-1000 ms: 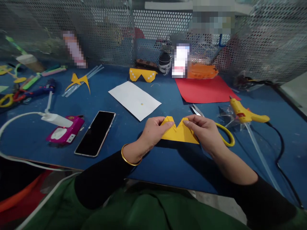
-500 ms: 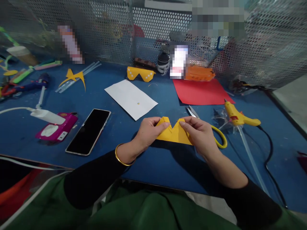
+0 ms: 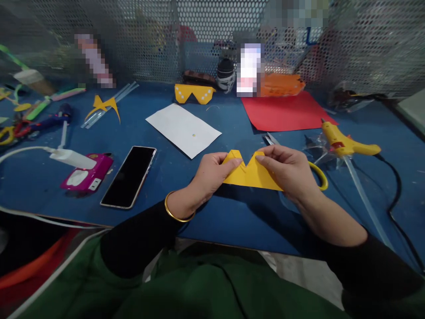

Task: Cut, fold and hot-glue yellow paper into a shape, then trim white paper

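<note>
A yellow folded paper piece with a V-shaped notch in its top edge is held above the blue table. My left hand pinches its left peak between thumb and fingers. On the other side, my right hand pinches the right peak the same way and covers the paper's right end. Scissors with a yellow handle lie partly hidden behind my right hand. Beyond the hands are a white sheet and a yellow mask-like cutout with white dots.
A yellow glue gun with its black cord lies at the right. Red paper is at the back right. To the left are a black-screened phone, a purple power socket and clear sticks under a yellow cutout.
The camera view has shifted, so the table items sit higher and the right-hand ones farther right. Both hands still hold the yellow paper in much the same pinch.
</note>
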{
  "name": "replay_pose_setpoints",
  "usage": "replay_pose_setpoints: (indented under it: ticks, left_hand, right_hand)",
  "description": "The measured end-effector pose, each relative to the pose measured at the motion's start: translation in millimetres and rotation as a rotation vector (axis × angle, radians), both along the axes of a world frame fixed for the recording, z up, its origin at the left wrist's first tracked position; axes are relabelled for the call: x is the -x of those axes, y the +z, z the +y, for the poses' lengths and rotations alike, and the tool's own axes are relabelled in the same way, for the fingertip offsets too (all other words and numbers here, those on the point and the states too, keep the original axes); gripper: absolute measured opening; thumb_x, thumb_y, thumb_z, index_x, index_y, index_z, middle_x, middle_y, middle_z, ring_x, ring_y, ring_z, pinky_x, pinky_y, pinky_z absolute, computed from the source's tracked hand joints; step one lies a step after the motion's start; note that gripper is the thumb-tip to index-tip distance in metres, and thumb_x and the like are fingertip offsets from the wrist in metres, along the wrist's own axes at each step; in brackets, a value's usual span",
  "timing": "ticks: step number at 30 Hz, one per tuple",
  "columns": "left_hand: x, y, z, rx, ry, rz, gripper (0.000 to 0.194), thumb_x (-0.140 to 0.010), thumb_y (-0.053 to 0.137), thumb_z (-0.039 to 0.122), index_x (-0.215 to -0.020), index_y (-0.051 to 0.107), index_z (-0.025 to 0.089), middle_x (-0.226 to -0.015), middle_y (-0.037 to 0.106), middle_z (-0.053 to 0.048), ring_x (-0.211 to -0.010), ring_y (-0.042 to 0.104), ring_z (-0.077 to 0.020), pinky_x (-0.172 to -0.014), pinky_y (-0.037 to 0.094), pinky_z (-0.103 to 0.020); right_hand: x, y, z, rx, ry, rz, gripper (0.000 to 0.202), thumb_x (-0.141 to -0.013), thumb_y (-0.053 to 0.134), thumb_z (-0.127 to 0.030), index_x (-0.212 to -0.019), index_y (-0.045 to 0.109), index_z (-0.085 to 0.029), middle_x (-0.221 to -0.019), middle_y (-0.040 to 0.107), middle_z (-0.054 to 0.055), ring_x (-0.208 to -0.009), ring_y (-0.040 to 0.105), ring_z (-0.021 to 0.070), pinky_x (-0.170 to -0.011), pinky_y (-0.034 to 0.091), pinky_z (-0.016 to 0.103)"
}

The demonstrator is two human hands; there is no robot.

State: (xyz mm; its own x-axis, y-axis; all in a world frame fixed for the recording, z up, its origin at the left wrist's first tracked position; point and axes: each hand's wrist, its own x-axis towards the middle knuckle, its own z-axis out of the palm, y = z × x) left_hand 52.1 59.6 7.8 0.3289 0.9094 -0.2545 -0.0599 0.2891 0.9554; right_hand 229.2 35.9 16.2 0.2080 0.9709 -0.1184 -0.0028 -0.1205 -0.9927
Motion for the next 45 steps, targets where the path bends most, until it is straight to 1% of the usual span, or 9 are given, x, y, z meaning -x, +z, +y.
replay_pose_setpoints:
  ticks: [10,18,22,28,34,38,41,43,45]
  left_hand:
    - [2.5,4.4,-3.7,-0.144,0.005,0.143,0.021,-0.079,0.07,0.036,-0.078,0.073,0.015,-0.075,0.067,-0.003,-0.067,0.058,-0.0129,-0.061,0.046,-0.025]
    - [4.5,11.1,-5.6,-0.047,-0.053,0.082,0.019,-0.079,0.07,0.033,-0.083,0.075,0.015,-0.079,0.072,-0.005,-0.069,0.062,-0.0131,-0.066,0.05,-0.026]
    - [6.0,13.1,-3.4,-0.039,-0.02,0.119,0.016,-0.077,0.069,0.03,-0.079,0.074,0.015,-0.077,0.071,-0.004,-0.067,0.063,-0.013,-0.063,0.049,-0.025]
    - [15.7,13.5,-2.9,0.058,0.081,0.194,0.013,-0.079,0.065,0.023,-0.069,0.07,0.015,-0.066,0.067,-0.002,-0.058,0.062,-0.0118,-0.053,0.046,-0.023]
    - [23.2,15.9,-8.5,0.105,0.051,0.308,0.016,-0.087,0.06,0.019,-0.077,0.071,0.013,-0.062,0.065,-0.002,-0.045,0.059,-0.0074,-0.038,0.027,-0.019]
    - [22.6,12.9,-6.8,0.106,-0.025,0.35,0.019,-0.092,0.057,0.022,-0.087,0.071,0.011,-0.069,0.067,-0.004,-0.047,0.06,-0.0079,-0.038,0.025,-0.021]
    - [27.8,9.8,-9.9,-0.107,-0.051,0.547,0.03,-0.09,0.061,0.023,-0.116,0.067,0.011,-0.082,0.073,-0.007,-0.058,0.064,-0.0129,-0.047,0.037,-0.024]
    - [34.3,7.8,-16.5,-0.459,0.031,0.782,0.054,-0.081,0.072,0.022,-0.133,0.058,0.014,-0.1,0.074,-0.01,-0.076,0.067,-0.0193,-0.063,0.047,-0.031]
    - [40.7,5.3,-25.0,-0.844,0.097,0.946,0.038,-0.085,0.069,0.02,-0.123,0.066,0.017,-0.116,0.07,-0.012,-0.096,0.064,-0.0246,-0.078,0.048,-0.037]
  right_hand:
    - [-2.1,-2.1,-1.8,-0.04,0.021,-0.1,0.017,-0.068,0.083,-0.034,-0.078,0.076,-0.023,-0.063,0.065,-0.003,-0.051,0.053,0.0095,-0.046,0.04,0.023]
    - [-6.0,-2.3,-0.1,-0.129,-0.058,-0.125,0.012,-0.067,0.083,-0.029,-0.075,0.076,-0.024,-0.06,0.064,-0.002,-0.049,0.052,0.0104,-0.045,0.039,0.024]
    - [-10.2,-3.1,1.8,-0.126,0.017,-0.343,0.015,-0.079,0.074,-0.037,-0.083,0.076,-0.023,-0.068,0.069,0.001,-0.057,0.06,0.0149,-0.05,0.046,0.027]
    - [-18.8,3.6,-7.0,-0.584,0.021,-0.952,0.032,-0.09,0.067,-0.041,-0.115,0.068,-0.021,-0.107,0.075,0.011,-0.096,0.07,0.0275,-0.083,0.055,0.042]
    - [-5.5,1.9,-30.9,-0.933,0.417,-1.423,0.019,-0.092,0.066,-0.027,-0.106,0.067,-0.015,-0.103,0.075,0.012,-0.098,0.068,0.0275,-0.083,0.051,0.04]
    - [3.0,-7.5,-34.6,-1.116,0.442,-1.567,0.015,-0.092,0.057,-0.006,-0.097,0.071,-0.012,-0.092,0.076,0.011,-0.091,0.066,0.0228,-0.085,0.049,0.037]
    - [4.5,-10.3,-34.3,-1.154,0.451,-1.599,0.019,-0.093,0.054,-0.005,-0.095,0.073,-0.011,-0.088,0.075,0.012,-0.087,0.065,0.0226,-0.08,0.049,0.036]
    - [4.8,-10.8,-34.8,-1.121,0.47,-1.598,0.02,-0.093,0.054,-0.006,-0.092,0.073,-0.012,-0.085,0.075,0.011,-0.084,0.064,0.0221,-0.075,0.048,0.036]
    - [5.2,-11.7,-36.1,-1.065,0.495,-1.579,0.022,-0.094,0.053,-0.006,-0.09,0.073,-0.013,-0.083,0.075,0.01,-0.08,0.064,0.0212,-0.07,0.047,0.035]
